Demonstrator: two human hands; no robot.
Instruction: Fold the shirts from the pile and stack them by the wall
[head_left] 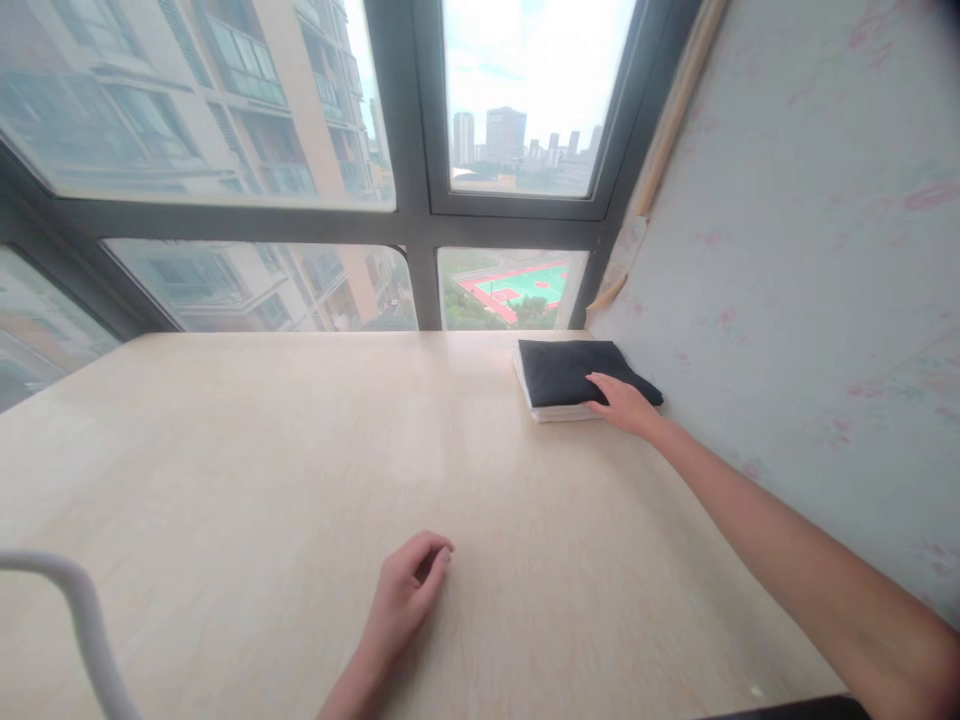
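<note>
A folded black cloth [562, 370] lies on top of a white stack [559, 413] at the back right of the pale windowsill surface [262, 480]. My right hand [621, 402] reaches to the front edge of this pile, its fingers over the black cloth and its thumb by the white layers. Whether it grips any of them cannot be made out. My left hand [416, 580] rests on the surface at the lower middle, fingers curled in with the thumb near the fingertips, and nothing shows in it.
Grey window frames [420, 225] run along the back. A flowered wall [810, 300] borders the right side. A white curved tube [79, 610] stands at the lower left. Part of a dark object [802, 709] shows at the bottom right edge.
</note>
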